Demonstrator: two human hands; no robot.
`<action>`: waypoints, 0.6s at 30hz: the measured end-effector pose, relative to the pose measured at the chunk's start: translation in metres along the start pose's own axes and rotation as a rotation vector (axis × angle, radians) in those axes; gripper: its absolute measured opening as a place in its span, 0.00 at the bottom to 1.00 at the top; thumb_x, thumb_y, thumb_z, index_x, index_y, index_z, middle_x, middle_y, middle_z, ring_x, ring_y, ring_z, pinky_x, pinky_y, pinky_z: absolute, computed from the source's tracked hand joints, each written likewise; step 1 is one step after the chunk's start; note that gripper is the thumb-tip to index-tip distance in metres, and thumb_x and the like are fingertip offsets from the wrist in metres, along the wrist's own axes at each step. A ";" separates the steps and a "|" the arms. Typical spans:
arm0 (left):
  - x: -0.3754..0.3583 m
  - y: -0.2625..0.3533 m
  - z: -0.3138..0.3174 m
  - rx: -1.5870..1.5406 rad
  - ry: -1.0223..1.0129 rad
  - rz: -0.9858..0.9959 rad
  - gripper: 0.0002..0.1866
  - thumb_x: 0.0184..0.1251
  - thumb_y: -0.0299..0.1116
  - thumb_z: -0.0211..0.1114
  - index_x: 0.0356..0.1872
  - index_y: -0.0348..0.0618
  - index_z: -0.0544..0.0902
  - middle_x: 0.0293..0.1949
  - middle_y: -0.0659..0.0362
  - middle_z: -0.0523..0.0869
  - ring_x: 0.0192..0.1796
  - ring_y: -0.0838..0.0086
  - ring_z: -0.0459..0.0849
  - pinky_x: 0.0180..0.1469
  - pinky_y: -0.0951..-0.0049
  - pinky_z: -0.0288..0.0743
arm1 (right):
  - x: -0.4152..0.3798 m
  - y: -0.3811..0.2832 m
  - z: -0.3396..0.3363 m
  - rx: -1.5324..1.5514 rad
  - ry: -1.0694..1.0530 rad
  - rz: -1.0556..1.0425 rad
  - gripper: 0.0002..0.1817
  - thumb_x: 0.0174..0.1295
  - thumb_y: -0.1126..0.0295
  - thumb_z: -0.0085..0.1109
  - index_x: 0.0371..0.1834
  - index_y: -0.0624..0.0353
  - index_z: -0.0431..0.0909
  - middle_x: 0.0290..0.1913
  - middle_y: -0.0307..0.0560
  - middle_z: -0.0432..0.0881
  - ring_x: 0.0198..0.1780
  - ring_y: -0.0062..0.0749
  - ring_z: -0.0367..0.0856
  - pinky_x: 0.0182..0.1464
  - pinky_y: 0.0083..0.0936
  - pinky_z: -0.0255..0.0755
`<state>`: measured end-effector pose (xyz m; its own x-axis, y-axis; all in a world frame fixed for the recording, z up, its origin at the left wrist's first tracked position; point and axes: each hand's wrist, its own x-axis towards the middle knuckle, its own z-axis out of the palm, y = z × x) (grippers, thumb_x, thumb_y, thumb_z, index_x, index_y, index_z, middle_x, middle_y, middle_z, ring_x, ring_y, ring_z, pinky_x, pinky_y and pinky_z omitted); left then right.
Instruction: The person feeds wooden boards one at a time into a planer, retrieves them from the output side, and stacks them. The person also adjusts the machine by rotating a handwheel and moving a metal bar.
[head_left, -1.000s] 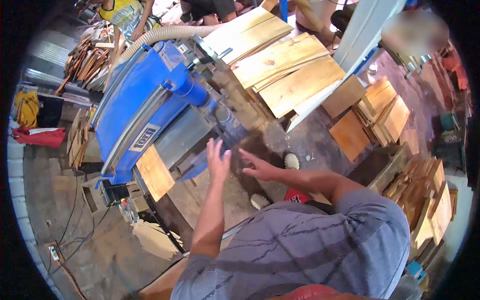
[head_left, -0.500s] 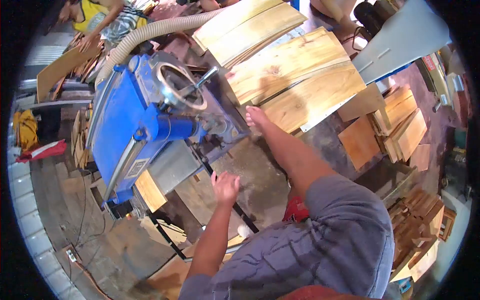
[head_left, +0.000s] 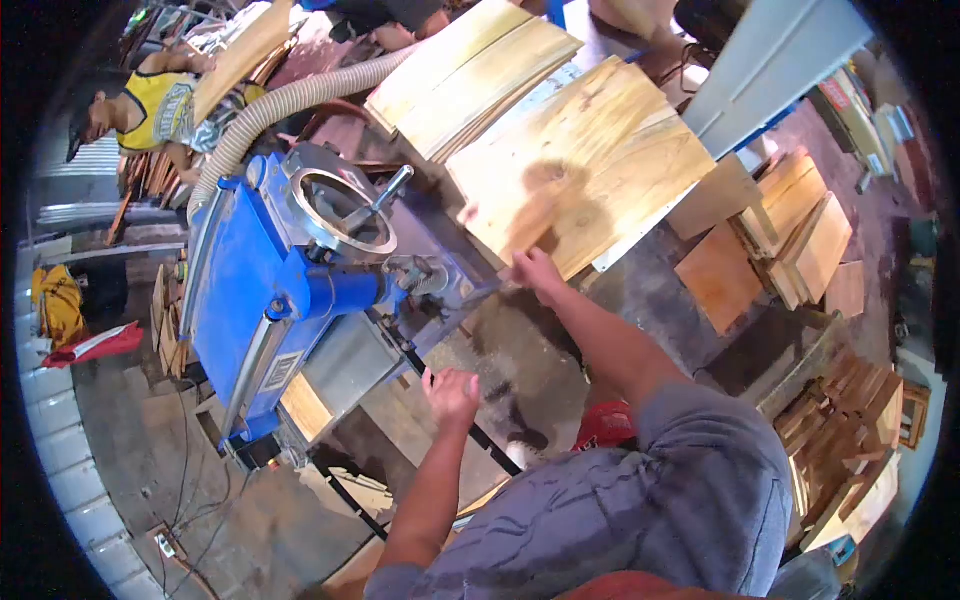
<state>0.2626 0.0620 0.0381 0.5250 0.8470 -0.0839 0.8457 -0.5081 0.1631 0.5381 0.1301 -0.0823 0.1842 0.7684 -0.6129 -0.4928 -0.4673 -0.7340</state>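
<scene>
My right hand (head_left: 538, 272) is closed at the near edge of a pale wooden panel (head_left: 590, 130), the top one of a stack, with its fingers curled at the edge. A shadow falls across the panel. My left hand (head_left: 455, 396) hangs in the air with fingers loosely apart and nothing in it, near a black bar (head_left: 490, 445) of the machine stand. Left of both hands stands a blue machine (head_left: 240, 300) with a metal handwheel (head_left: 345, 215) and a grey bed (head_left: 350, 360).
Another stack of panels (head_left: 470, 75) lies behind. A ribbed hose (head_left: 290, 100) runs to the machine. A person in a yellow top (head_left: 160, 110) handles a board at the upper left. More boards (head_left: 800, 225) and a pile of offcuts (head_left: 840, 415) are at right. Cables cross the floor (head_left: 230, 510).
My right hand has moved nearer along the panel's edge, and the top panel has shifted, covering much of the earlier gap. The person in yellow has raised a board. My left hand is nearly still.
</scene>
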 end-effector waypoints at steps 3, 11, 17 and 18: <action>-0.002 0.001 -0.002 -0.007 0.003 0.001 0.06 0.57 0.38 0.68 0.31 0.50 0.87 0.38 0.60 0.87 0.53 0.67 0.81 0.72 0.54 0.52 | -0.062 0.022 -0.060 0.301 -0.036 0.034 0.19 0.63 0.67 0.58 0.53 0.67 0.72 0.49 0.50 0.79 0.42 0.30 0.82 0.40 0.27 0.79; -0.010 0.003 -0.009 -0.017 0.065 0.039 0.09 0.59 0.42 0.66 0.30 0.51 0.87 0.35 0.58 0.87 0.48 0.66 0.82 0.72 0.55 0.51 | -0.128 -0.046 -0.107 0.134 0.112 -0.190 0.19 0.68 0.69 0.55 0.59 0.63 0.69 0.51 0.48 0.79 0.47 0.30 0.81 0.49 0.24 0.76; -0.013 -0.005 -0.029 -0.468 -0.010 0.029 0.21 0.72 0.50 0.53 0.41 0.44 0.85 0.36 0.53 0.87 0.45 0.61 0.83 0.63 0.58 0.65 | -0.301 -0.031 -0.059 0.244 -0.070 -0.295 0.23 0.69 0.71 0.53 0.65 0.67 0.64 0.59 0.50 0.77 0.59 0.34 0.76 0.61 0.31 0.72; -0.010 -0.016 -0.018 -0.979 -0.147 0.011 0.22 0.76 0.49 0.50 0.50 0.40 0.82 0.41 0.53 0.87 0.50 0.66 0.83 0.58 0.65 0.71 | -0.341 -0.015 -0.048 0.098 -0.048 -0.309 0.24 0.69 0.71 0.53 0.66 0.66 0.63 0.60 0.50 0.76 0.60 0.33 0.75 0.62 0.31 0.70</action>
<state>0.2417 0.0646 0.0536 0.5948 0.7815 -0.1884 0.4238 -0.1057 0.8996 0.5237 -0.1456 0.1234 0.2985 0.8884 -0.3489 -0.4997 -0.1660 -0.8502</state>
